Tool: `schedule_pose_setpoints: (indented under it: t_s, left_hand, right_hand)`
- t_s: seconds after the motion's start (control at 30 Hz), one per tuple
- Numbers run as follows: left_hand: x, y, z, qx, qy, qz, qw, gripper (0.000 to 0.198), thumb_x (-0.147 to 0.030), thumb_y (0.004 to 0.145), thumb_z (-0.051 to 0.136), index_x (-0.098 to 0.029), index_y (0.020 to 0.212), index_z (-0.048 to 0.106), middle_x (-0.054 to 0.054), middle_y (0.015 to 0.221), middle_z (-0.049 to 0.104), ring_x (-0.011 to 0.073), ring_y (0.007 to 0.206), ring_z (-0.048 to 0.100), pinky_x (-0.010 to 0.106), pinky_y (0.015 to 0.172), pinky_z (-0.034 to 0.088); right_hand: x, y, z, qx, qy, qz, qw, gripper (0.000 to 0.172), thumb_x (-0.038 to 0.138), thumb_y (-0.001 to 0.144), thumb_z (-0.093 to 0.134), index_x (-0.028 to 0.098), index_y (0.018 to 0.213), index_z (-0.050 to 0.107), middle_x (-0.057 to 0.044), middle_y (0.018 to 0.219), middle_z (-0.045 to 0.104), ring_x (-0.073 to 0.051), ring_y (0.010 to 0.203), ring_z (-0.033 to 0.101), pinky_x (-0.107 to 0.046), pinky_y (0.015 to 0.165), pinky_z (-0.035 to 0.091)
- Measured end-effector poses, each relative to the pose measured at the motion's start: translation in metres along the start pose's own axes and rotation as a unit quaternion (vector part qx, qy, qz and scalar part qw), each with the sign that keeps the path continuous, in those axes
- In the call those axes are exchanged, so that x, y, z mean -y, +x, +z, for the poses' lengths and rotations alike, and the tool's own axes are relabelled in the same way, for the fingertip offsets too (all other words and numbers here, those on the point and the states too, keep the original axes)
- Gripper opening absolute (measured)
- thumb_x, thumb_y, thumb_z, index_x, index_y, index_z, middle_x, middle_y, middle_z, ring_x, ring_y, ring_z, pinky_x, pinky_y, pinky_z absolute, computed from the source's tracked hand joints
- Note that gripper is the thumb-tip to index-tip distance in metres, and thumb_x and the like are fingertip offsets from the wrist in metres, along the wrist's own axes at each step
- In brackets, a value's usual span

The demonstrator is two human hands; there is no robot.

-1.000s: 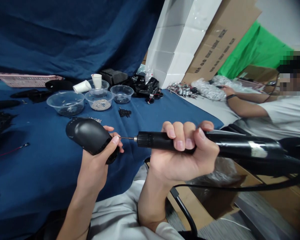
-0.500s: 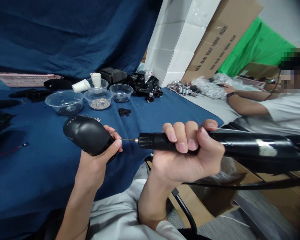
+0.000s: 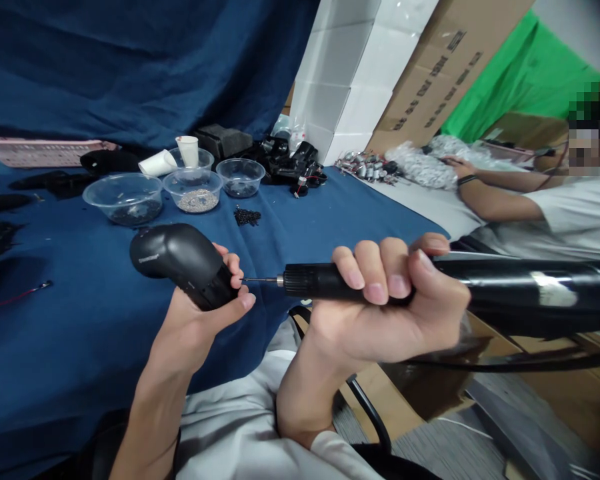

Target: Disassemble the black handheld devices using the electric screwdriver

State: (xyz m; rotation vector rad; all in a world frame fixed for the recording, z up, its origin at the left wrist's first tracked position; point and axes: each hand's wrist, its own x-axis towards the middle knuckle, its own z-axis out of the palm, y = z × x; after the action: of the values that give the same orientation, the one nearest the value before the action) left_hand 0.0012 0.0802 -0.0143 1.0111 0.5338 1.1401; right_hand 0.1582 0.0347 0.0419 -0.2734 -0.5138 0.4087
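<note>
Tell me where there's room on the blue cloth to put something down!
The biggest patch of blue cloth lies left of the left hand, below the red wire. A smaller one sits between the black bits and the right hand. It's crowded at the back, around the plastic bowls and paper cups.

Loose white shirt (image 3: 225, 430), bare forearms (image 3: 155, 413)

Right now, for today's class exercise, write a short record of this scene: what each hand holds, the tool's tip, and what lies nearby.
Left hand: holds a black plastic casing
Right hand: grips a black electric drill
Drill tip: thin bit at the casing's end; contact hard to tell
Nearby: clear plastic bowls on blue cloth
Co-worker: seated at right
</note>
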Motion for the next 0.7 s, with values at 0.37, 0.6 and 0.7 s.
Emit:
schedule_pose_setpoints:
  t_s: [0.37, 0.6, 0.7]
  left_hand:
    - [0.012, -0.001, 0.016, -0.021, -0.105, -0.092, 0.990, 0.065, 0.007, 0.055, 0.072, -0.025, 0.111, 0.069, -0.005, 0.094, 0.064, 0.0099, 0.086, 0.059, 0.020, 0.072, 0.050]
    - [0.013, -0.003, 0.015, -0.014, -0.089, -0.089, 0.992, 0.063, 0.006, 0.055, 0.071, -0.025, 0.111, 0.070, -0.006, 0.092, 0.066, 0.0108, 0.086, 0.061, 0.023, 0.076, 0.050]
    - [0.010, -0.004, 0.019, -0.035, -0.075, -0.102, 0.991, 0.061, 0.004, 0.054, 0.073, -0.026, 0.108, 0.069, -0.006, 0.089, 0.067, 0.0116, 0.083, 0.060, 0.023, 0.076, 0.050]
  right_hand:
    - [0.004, -0.012, 0.010, 0.023, -0.026, 0.031, 0.999, 0.023, 0.018, 0.072, 0.067, 0.028, 0.087, 0.052, 0.017, 0.051, 0.023, -0.007, 0.033, 0.014, -0.019, 0.035, 0.032]
    - [0.000, -0.014, 0.012, 0.028, -0.014, 0.035, 0.999, 0.020, 0.016, 0.074, 0.068, 0.027, 0.087, 0.056, 0.017, 0.051, 0.025, -0.007, 0.035, 0.017, -0.018, 0.038, 0.036]
    - [-0.003, -0.017, 0.011, 0.065, -0.005, 0.028, 0.997, 0.018, 0.015, 0.078, 0.068, 0.026, 0.089, 0.059, 0.016, 0.051, 0.029, -0.006, 0.034, 0.021, -0.017, 0.039, 0.038]
